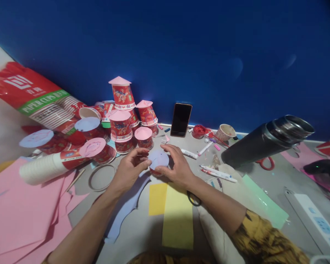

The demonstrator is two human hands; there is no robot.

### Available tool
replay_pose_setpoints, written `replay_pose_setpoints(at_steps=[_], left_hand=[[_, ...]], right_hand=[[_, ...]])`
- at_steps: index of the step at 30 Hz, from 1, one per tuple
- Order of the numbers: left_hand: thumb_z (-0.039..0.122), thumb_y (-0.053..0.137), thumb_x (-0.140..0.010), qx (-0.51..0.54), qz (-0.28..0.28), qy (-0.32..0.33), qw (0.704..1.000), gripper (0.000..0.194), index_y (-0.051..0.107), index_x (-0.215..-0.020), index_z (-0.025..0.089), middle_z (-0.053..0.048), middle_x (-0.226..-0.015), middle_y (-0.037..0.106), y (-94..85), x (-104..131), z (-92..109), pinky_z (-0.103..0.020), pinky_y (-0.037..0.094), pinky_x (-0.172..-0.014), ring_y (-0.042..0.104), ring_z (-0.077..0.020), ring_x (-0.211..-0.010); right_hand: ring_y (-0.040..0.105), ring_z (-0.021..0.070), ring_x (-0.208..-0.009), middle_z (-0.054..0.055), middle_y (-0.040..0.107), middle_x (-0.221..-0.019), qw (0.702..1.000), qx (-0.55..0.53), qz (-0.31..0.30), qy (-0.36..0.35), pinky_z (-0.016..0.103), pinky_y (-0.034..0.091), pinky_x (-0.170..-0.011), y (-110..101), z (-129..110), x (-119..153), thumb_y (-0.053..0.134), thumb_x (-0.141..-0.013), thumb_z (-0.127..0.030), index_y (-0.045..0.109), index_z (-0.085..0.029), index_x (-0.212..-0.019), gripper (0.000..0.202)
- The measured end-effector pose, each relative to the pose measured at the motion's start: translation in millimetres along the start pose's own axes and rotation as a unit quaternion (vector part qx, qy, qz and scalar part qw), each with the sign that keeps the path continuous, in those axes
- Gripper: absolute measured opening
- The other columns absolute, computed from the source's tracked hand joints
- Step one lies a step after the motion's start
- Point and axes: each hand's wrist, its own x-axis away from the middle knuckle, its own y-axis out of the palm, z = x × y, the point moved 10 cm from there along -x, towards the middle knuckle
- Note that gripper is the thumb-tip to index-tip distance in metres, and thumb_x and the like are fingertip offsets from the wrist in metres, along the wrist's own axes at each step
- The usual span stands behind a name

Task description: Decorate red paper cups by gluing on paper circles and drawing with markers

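In front of me a red paper cup (154, 172) stands on the table, upside down as far as I can see, topped by a round lilac paper piece (159, 158). My right hand (179, 168) curves round its right side, thumb at the near edge and fingers at the far edge. My left hand (128, 167) is at the left side, its thumb tip at the paper's edge and its fingers loosely bent and apart from the thumb. Most of the cup's body is hidden under the paper and behind my right thumb.
Red cups with pink paper tops (121, 126) stand stacked behind my left hand. A phone (181, 120) leans on the blue wall. Right are pens (218, 174), a dark flask (253, 141) and a power strip (316, 216). Pink sheets (22, 212), a tape roll (102, 177) and yellow paper (178, 220) lie nearer.
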Motion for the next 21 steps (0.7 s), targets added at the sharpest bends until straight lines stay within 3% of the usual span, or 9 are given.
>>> replay_pose_setpoints(at_steps=[4,6,9,13,18,21], left_hand=[[0.041,0.085,-0.078,-0.007,-0.016,0.016,1.000,0.049,0.072,-0.123,0.025,-0.010,-0.123,0.078,0.7,0.3,4.0,-0.049,0.065,-0.091,0.075,-0.0275,-0.104],[0.041,0.087,-0.077,-0.011,-0.038,0.029,0.999,0.055,0.072,-0.127,0.024,-0.013,-0.133,0.076,5.1,1.1,8.1,-0.052,0.063,-0.098,0.074,-0.0300,-0.112],[0.043,0.087,-0.079,-0.023,-0.066,0.046,0.996,0.052,0.075,-0.125,0.023,-0.015,-0.136,0.073,11.7,2.9,13.3,-0.052,0.064,-0.096,0.076,-0.0323,-0.112],[0.045,0.087,-0.081,-0.035,-0.050,0.050,0.997,0.062,0.070,-0.137,0.024,-0.016,-0.146,0.069,6.8,3.0,12.2,-0.053,0.062,-0.101,0.074,-0.0333,-0.119],[0.051,0.085,-0.082,-0.036,-0.028,0.036,0.998,0.058,0.073,-0.128,0.020,-0.016,-0.133,0.075,1.1,2.3,4.4,-0.052,0.061,-0.102,0.074,-0.0322,-0.114],[0.050,0.085,-0.080,-0.072,-0.024,0.044,0.996,0.062,0.070,-0.133,0.022,-0.014,-0.135,0.072,3.9,6.1,10.4,-0.052,0.061,-0.103,0.073,-0.0329,-0.117]], right_hand=[[0.058,0.0369,-0.141,0.017,0.062,-0.154,1.000,0.002,0.003,-0.005,0.056,0.051,-0.116,-2.5,0.2,0.9,0.096,-0.077,-0.046,0.059,-0.026,-0.151,0.085],[0.058,0.0366,-0.141,0.017,0.063,-0.153,1.000,0.011,0.008,0.001,0.056,0.050,-0.117,-3.1,1.7,1.1,0.095,-0.079,-0.043,0.060,-0.025,-0.150,0.081],[0.059,0.0356,-0.141,0.016,0.065,-0.150,1.000,0.019,0.004,0.004,0.055,0.048,-0.120,-1.9,2.9,0.9,0.093,-0.081,-0.038,0.062,-0.025,-0.147,0.073],[0.059,0.0356,-0.140,0.015,0.063,-0.152,1.000,-0.014,-0.004,0.007,0.054,0.050,-0.116,-5.4,1.6,0.5,0.096,-0.077,-0.040,0.062,-0.027,-0.147,0.079],[0.068,0.0283,-0.121,0.014,0.066,-0.147,0.993,-0.088,-0.011,0.072,0.043,0.059,-0.096,-8.8,8.7,2.2,0.086,-0.083,-0.039,0.061,-0.025,-0.145,0.068],[0.070,0.0247,-0.108,0.013,0.069,-0.138,0.991,-0.096,-0.005,0.096,0.039,0.058,-0.088,-9.9,12.4,3.6,0.084,-0.082,-0.036,0.061,-0.024,-0.142,0.066]])
